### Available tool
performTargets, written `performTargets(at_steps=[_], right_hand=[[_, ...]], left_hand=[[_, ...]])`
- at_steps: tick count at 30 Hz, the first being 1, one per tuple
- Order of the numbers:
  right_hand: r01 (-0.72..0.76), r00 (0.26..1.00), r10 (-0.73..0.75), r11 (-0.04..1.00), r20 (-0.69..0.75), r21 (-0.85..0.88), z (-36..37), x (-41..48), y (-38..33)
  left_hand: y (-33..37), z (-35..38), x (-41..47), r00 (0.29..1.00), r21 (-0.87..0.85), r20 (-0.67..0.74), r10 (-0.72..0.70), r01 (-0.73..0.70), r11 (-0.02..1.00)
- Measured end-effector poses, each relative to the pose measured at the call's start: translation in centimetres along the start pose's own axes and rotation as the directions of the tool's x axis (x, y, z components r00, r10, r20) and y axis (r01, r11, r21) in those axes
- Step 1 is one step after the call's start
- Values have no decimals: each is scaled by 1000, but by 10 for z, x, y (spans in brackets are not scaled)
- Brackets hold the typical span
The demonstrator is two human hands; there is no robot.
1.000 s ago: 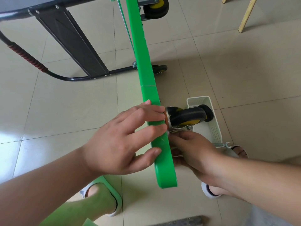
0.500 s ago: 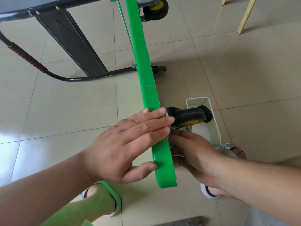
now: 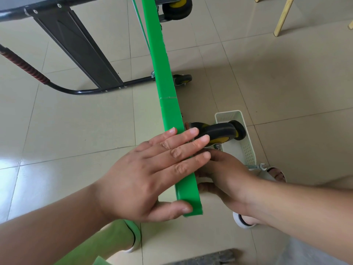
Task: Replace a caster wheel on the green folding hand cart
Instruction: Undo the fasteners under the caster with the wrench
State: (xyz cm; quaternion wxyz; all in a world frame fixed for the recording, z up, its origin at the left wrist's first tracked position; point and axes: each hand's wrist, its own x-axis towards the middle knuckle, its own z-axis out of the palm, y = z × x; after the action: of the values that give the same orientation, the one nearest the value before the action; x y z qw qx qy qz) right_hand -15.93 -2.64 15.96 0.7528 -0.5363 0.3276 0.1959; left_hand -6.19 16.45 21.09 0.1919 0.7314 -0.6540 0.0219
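Head: left hand (image 3: 145,175) across green cart (image 3: 169,111)

Floor: pale glossy tiles (image 3: 286,83) are carrying everything in view.
Basket: a white perforated basket (image 3: 248,150) is sitting on the tiles.
Wrench: a small metal wrench (image 3: 257,166) is lying just beside the basket's near end.
Cart handle: a black tube handle (image 3: 86,91) is resting on the tiles at left.
Wooden leg: a pale wooden leg (image 3: 282,16) is standing at far right.
Slippers: a green slipper (image 3: 133,236) and a white slipper (image 3: 242,220) are standing nearest the camera.
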Motion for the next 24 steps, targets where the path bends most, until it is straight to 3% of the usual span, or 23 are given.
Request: performTargets(at_steps=[4,12,24], right_hand=[[6,1000,-5,1000,-25,26,1,1,2],[-7,999,12,995,-48,98,3,7,5],[2,999,2,997,-44,82,3,5,0]], left_hand=[[1,0,-1,1000,26,-25,-9,10,1000],[1,0,-2,986,140,-3,-166,164,976],[0,-3,-1,982,124,53,-184,176,976]])
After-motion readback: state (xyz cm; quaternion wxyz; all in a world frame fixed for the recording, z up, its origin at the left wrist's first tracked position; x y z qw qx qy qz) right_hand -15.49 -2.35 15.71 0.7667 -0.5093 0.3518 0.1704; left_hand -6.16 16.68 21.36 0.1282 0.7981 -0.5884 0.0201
